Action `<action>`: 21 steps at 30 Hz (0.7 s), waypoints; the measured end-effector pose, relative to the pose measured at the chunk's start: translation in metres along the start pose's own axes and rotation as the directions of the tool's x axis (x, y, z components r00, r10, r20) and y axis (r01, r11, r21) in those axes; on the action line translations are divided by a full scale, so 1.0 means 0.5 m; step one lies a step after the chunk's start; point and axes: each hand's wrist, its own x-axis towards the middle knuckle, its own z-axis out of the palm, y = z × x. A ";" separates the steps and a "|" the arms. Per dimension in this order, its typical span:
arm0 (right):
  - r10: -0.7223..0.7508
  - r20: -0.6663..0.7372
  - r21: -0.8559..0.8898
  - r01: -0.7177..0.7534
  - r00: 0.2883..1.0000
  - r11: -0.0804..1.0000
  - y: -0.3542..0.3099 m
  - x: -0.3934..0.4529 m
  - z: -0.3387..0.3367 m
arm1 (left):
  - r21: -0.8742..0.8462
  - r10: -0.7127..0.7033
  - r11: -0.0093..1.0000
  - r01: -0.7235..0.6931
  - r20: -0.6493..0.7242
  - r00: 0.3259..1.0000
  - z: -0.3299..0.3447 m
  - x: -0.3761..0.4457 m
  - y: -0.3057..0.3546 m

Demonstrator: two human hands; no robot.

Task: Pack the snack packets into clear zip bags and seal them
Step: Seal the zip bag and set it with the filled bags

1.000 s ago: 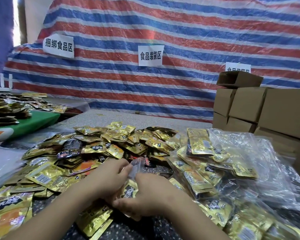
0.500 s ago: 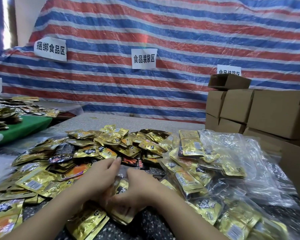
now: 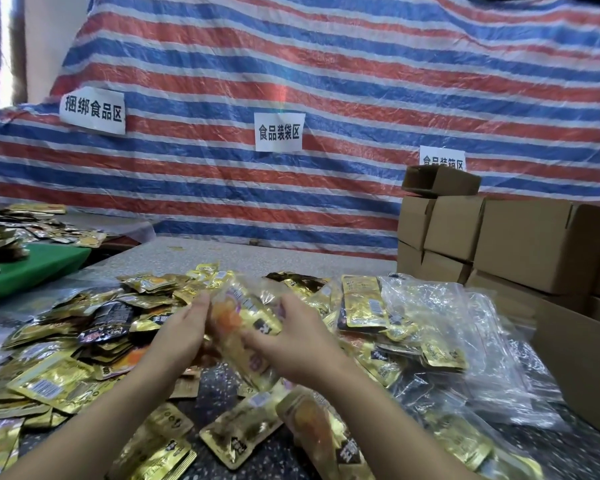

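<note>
Both hands raised over the table (image 3: 222,251), a filled clear zip bag (image 3: 246,323) held between them, lifted above the heap and blurred. Left hand (image 3: 184,330) against the bag's left side, fingers straight and together, tips pointing up and away; whether the thumb curls under the bag cannot be told. Right hand (image 3: 291,337) on the bag's right side, fingers laid along it, thumb crossing the near face of the bag, so it looks like a grip. Gold and orange packets show through the plastic; whether the bag's zip is closed is not readable. Loose gold snack packets (image 3: 84,327) spread in a heap over the left and centre of the speckled table, a few black ones among them, more lying near the forearms at the front edge. To the right, a pile of filled clear bags (image 3: 430,327) lies stacked, touching the loose heap. Brown cardboard boxes (image 3: 534,244) stand stacked at the far right, one small open box on top. Behind everything hangs a red, white and blue striped tarp (image 3: 361,98) with three white paper signs (image 3: 279,131) stuck on. At far left, a green-covered surface (image 3: 39,265) carries more packets.
</note>
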 end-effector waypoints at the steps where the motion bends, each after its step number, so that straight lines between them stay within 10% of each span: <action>1: 0.007 -0.023 0.025 -0.006 1.000 1.000 0.000 0.004 -0.016 | -0.045 0.018 0.999 -0.016 0.036 0.999 0.012 -0.002 0.016; 21: 0.050 -0.609 -0.271 -0.266 0.792 0.925 0.112 0.027 -0.304 | -0.235 0.211 0.961 -0.149 0.267 0.940 0.397 -0.026 0.204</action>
